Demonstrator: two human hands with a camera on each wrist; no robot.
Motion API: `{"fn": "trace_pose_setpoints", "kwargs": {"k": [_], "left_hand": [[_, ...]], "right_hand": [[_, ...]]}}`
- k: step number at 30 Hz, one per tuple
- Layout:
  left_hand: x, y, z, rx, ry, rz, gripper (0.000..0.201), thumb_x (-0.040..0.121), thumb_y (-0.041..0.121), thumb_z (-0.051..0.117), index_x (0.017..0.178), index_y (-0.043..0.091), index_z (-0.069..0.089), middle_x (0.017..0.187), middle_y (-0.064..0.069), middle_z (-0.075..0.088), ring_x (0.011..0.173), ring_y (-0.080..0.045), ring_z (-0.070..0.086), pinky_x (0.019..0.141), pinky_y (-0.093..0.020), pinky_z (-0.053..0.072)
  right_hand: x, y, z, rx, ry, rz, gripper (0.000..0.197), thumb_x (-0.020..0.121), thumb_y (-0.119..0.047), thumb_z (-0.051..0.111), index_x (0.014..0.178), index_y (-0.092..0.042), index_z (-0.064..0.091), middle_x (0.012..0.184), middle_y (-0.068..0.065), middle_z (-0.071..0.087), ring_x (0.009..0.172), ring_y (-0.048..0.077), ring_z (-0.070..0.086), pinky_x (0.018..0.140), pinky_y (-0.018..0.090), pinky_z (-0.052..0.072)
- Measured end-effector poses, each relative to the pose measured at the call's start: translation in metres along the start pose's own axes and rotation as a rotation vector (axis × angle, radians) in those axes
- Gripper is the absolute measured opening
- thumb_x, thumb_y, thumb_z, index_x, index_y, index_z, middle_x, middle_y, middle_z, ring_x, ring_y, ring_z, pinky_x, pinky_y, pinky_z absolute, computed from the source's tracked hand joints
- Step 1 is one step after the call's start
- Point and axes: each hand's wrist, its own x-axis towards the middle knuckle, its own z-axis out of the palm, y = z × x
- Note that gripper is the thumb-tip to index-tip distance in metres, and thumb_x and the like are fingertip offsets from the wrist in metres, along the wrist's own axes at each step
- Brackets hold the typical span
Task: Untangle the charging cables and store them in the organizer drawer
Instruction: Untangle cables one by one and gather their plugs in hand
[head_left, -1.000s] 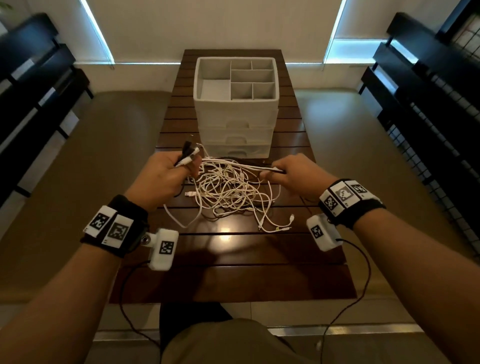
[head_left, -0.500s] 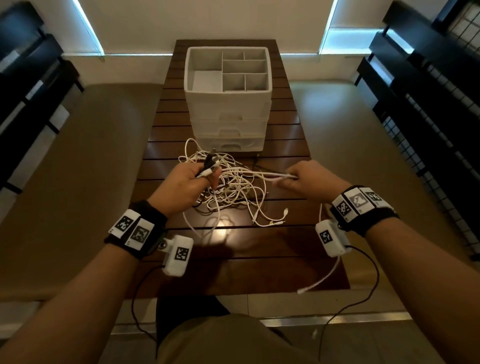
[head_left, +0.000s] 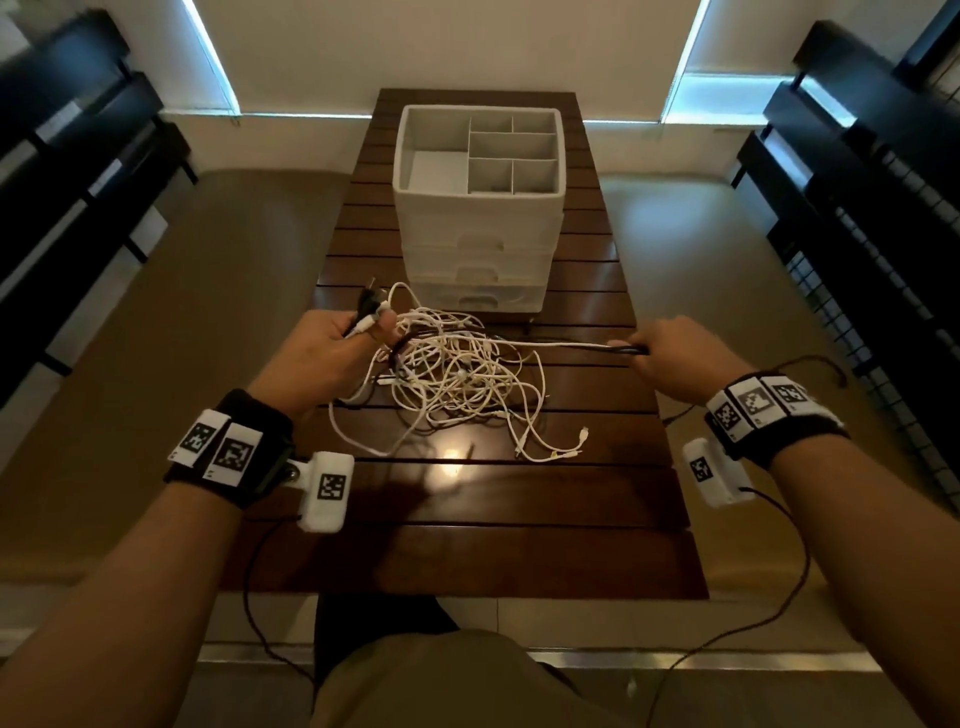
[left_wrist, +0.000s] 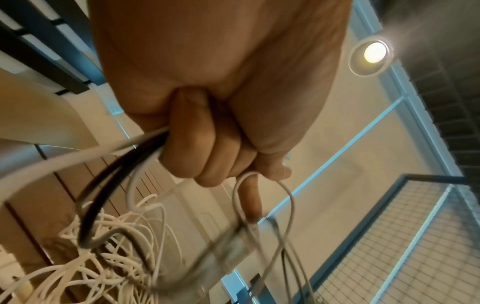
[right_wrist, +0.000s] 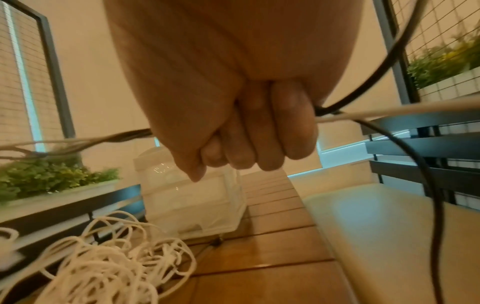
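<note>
While cable tangle (head_left: 457, 374) sits before closed organizer (head_left: 478, 208), left hand (head_left: 322, 353) grips plug ends, right hand (head_left: 670, 353) grips stretched strands; nothing separated or stored.

One white organizer (head_left: 478, 218) with three stacked drawers and six open top compartments stands on a single slatted worktop (head_left: 587, 499) beside one tangle of cables (head_left: 457, 374), mostly white, at least one black; two hands visible.

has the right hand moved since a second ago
Yes. The right hand has pulled rightward, from over the dark slatted wooden table to past its right edge.
</note>
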Motion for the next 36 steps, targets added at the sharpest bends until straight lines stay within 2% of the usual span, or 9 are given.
{"fn": "trace_pose_setpoints", "kwargs": {"k": [3, 4, 8, 12, 16, 20, 26, 31, 36], "left_hand": [[-0.006, -0.003, -0.012, -0.047, -0.016, -0.008, 0.053, 0.096, 0.063, 0.057, 0.098, 0.016, 0.082, 0.091, -0.031, 0.071, 0.059, -0.024, 0.034, 0.047, -0.023, 0.024], [-0.007, -0.004, -0.014, -0.072, -0.035, -0.022, 0.051, 0.098, 0.061, 0.057, 0.101, 0.017, 0.082, 0.084, -0.031, 0.068, 0.054, -0.02, 0.029, 0.044, -0.021, 0.021], [-0.011, -0.003, 0.006, -0.113, -0.06, -0.04, 0.047, 0.103, 0.053, 0.053, 0.106, 0.015, 0.081, 0.056, -0.001, 0.028, 0.043, -0.011, 0.022, 0.043, -0.021, 0.018], [-0.003, 0.003, 0.027, -0.254, 0.11, -0.086, 0.054, 0.102, 0.058, 0.052, 0.08, 0.011, 0.069, 0.052, 0.003, 0.035, 0.041, -0.009, 0.026, 0.041, -0.022, 0.021], [0.008, 0.015, 0.029, -0.492, 0.223, -0.121, 0.051, 0.107, 0.052, 0.049, 0.065, 0.022, 0.046, 0.052, 0.004, 0.028, 0.041, -0.011, 0.023, 0.04, -0.023, 0.016], [0.014, 0.03, 0.033, -0.729, 0.146, -0.097, 0.055, 0.107, 0.049, 0.051, 0.06, 0.023, 0.038, 0.049, 0.006, 0.022, 0.04, -0.01, 0.017, 0.04, -0.025, 0.013], [0.018, 0.046, 0.041, -1.071, -0.072, -0.003, 0.061, 0.109, 0.043, 0.046, 0.054, 0.022, 0.031, 0.045, 0.006, 0.016, 0.037, -0.008, 0.013, 0.032, -0.022, 0.016], [0.021, 0.034, 0.029, -1.131, -0.154, 0.011, 0.066, 0.111, 0.042, 0.033, 0.049, 0.02, 0.034, 0.044, 0.005, 0.018, 0.035, -0.008, 0.015, 0.033, -0.02, 0.016], [0.02, 0.036, 0.034, -1.24, -0.212, 0.027, 0.063, 0.109, 0.04, 0.031, 0.05, 0.017, 0.035, 0.048, 0.003, 0.015, 0.038, -0.01, 0.015, 0.035, -0.02, 0.016]], "right_hand": [[-0.008, 0.019, 0.009, -0.128, -0.079, 0.091, 0.032, 0.106, -0.032, 0.055, 0.078, -0.023, 0.069, 0.066, 0.0, 0.057, 0.057, 0.015, 0.052, 0.051, 0.028, 0.04], [-0.011, 0.023, 0.013, -0.156, -0.099, 0.109, 0.026, 0.103, -0.035, 0.059, 0.083, -0.022, 0.07, 0.068, -0.002, 0.057, 0.059, 0.014, 0.053, 0.052, 0.028, 0.041], [-0.008, -0.006, 0.024, -0.122, -0.28, 0.074, 0.043, 0.083, -0.05, 0.081, 0.107, -0.021, 0.059, 0.103, 0.003, 0.067, 0.089, 0.02, 0.064, 0.072, 0.034, 0.053], [0.002, -0.061, 0.015, -0.093, -0.375, -0.079, 0.088, 0.074, -0.043, 0.09, 0.145, -0.019, 0.044, 0.137, 0.005, 0.058, 0.121, 0.026, 0.057, 0.095, 0.038, 0.052], [0.013, -0.109, 0.001, -0.023, -0.346, -0.243, 0.089, 0.073, -0.043, 0.09, 0.146, -0.021, 0.044, 0.14, 0.003, 0.056, 0.12, 0.021, 0.055, 0.088, 0.03, 0.044], [0.012, -0.157, 0.001, 0.202, -0.25, -0.391, 0.099, 0.073, -0.048, 0.089, 0.153, -0.022, 0.037, 0.153, 0.002, 0.045, 0.136, 0.019, 0.047, 0.106, 0.029, 0.042], [0.012, -0.208, 0.02, 0.482, 0.0, -0.392, 0.02, 0.096, -0.021, 0.069, 0.102, -0.002, 0.072, 0.095, 0.016, 0.068, 0.088, 0.03, 0.061, 0.071, 0.029, 0.036], [0.015, -0.196, 0.027, -0.036, 0.341, -0.32, 0.034, 0.089, -0.054, 0.064, 0.109, -0.029, 0.076, 0.125, 0.01, 0.053, 0.121, 0.033, 0.046, 0.1, 0.051, 0.04], [0.022, -0.181, 0.033, 0.43, 0.351, -0.584, 0.018, 0.087, -0.025, 0.068, 0.091, -0.008, 0.074, 0.107, 0.008, 0.068, 0.098, 0.024, 0.062, 0.087, 0.045, 0.051]]}}
